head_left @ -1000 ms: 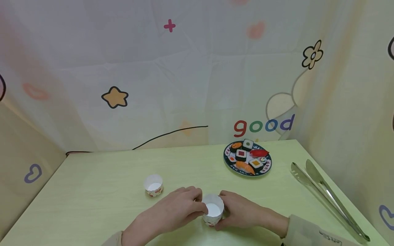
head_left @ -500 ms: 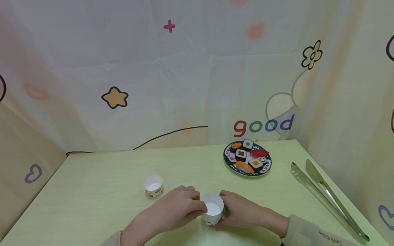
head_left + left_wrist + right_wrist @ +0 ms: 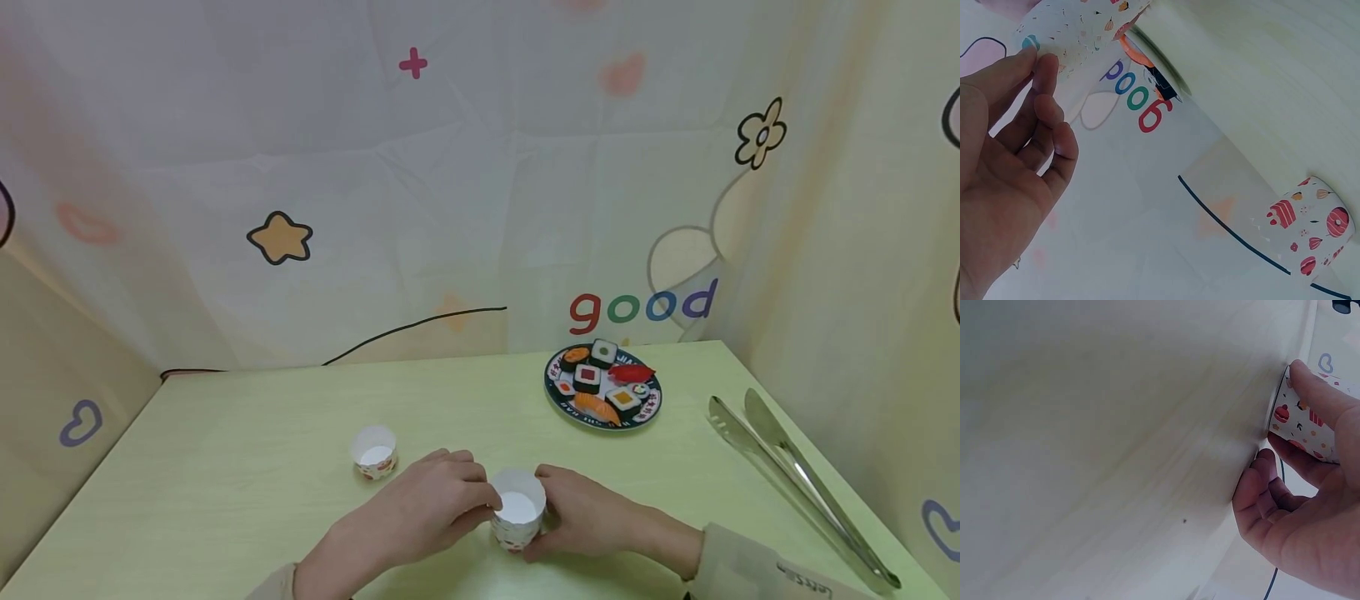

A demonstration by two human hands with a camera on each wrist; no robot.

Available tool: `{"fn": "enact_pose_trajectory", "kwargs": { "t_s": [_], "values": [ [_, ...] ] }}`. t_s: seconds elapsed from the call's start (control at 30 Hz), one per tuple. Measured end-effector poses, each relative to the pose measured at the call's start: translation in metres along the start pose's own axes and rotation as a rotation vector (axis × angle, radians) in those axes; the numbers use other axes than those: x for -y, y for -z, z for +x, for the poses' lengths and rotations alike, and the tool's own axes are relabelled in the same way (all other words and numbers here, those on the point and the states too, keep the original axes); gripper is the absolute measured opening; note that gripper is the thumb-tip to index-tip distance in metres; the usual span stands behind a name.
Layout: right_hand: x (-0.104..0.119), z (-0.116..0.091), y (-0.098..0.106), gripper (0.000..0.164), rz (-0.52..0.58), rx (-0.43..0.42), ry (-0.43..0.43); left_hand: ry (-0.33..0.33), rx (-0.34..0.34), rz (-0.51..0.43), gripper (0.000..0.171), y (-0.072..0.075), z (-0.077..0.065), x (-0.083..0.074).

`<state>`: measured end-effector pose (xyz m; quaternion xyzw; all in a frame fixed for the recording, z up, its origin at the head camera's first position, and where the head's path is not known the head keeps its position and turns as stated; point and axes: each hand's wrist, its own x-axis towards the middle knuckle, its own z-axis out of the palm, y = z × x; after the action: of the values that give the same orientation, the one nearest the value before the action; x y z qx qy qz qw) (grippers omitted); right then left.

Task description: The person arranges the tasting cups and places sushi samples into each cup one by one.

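White paper baking cups [image 3: 517,510], nested in a stack and printed with small sweets, stand upright near the table's front, between both hands. My left hand [image 3: 431,507] pinches the upper cup's rim between thumb and index finger, its other fingers curled; the left wrist view shows this pinched cup [image 3: 1085,37] at the top. Low on the stack's right side, my right hand [image 3: 588,512] grips the lower cup [image 3: 1300,419] between thumb and fingers, close to the table. A second, separate paper cup [image 3: 374,452] stands upright farther left, beyond my left hand.
A dark-rimmed round plate [image 3: 553,390] bearing several sushi pieces sits at the back right of the pale green table [image 3: 225,467]. Metal tongs [image 3: 806,483] lie along the right edge. A printed curtain [image 3: 337,167] hangs behind the table and along its sides.
My left hand has shifted slightly up and left, and the upper cup has risen a little out of the stack. The right hand keeps its place around the lower cup.
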<state>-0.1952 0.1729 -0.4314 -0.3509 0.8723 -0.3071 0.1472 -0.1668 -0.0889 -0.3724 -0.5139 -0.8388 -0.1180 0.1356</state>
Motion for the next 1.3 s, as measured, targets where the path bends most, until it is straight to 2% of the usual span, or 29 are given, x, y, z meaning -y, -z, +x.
{"fn": "enact_pose_trajectory", "kwargs": {
  "t_s": [0.03, 0.07, 0.13, 0.3, 0.47, 0.67, 0.8, 0.93, 1.07, 1.3],
  "values": [
    [-0.001, 0.000, 0.000, 0.053, 0.001, -0.002, 0.007, -0.001, -0.003, 0.000, 0.006, 0.000, 0.000, 0.000],
    [0.008, -0.002, 0.004, 0.052, 0.005, 0.002, -0.002, -0.003, -0.007, -0.001, 0.006, 0.000, 0.000, 0.000],
    [0.003, -0.002, 0.002, 0.054, -0.004, -0.004, 0.032, -0.005, -0.013, -0.003, 0.006, 0.001, 0.000, 0.000],
    [-0.004, -0.001, -0.001, 0.059, 0.001, -0.014, 0.049, -0.019, -0.038, 0.001, 0.006, 0.002, 0.000, 0.001],
    [-0.010, 0.000, -0.004, 0.064, 0.006, -0.021, 0.039, -0.043, -0.079, -0.019, 0.007, 0.003, 0.000, 0.003],
    [0.005, -0.002, 0.002, 0.063, 0.038, 0.001, 0.021, -0.064, -0.111, -0.055, 0.007, 0.004, 0.000, 0.005],
    [0.010, -0.002, 0.003, 0.062, 0.045, 0.003, -0.011, -0.050, -0.121, -0.088, 0.008, 0.006, -0.001, 0.004],
    [0.013, -0.001, 0.003, 0.063, 0.072, 0.008, -0.048, -0.010, -0.122, -0.126, 0.009, 0.009, -0.003, 0.003],
    [0.015, -0.002, 0.004, 0.064, 0.065, 0.010, -0.053, 0.013, -0.142, -0.149, 0.010, 0.011, -0.004, 0.004],
    [0.012, -0.002, 0.004, 0.064, 0.036, 0.017, -0.050, 0.014, -0.184, -0.150, 0.010, 0.013, -0.007, 0.007]
  ]
}}
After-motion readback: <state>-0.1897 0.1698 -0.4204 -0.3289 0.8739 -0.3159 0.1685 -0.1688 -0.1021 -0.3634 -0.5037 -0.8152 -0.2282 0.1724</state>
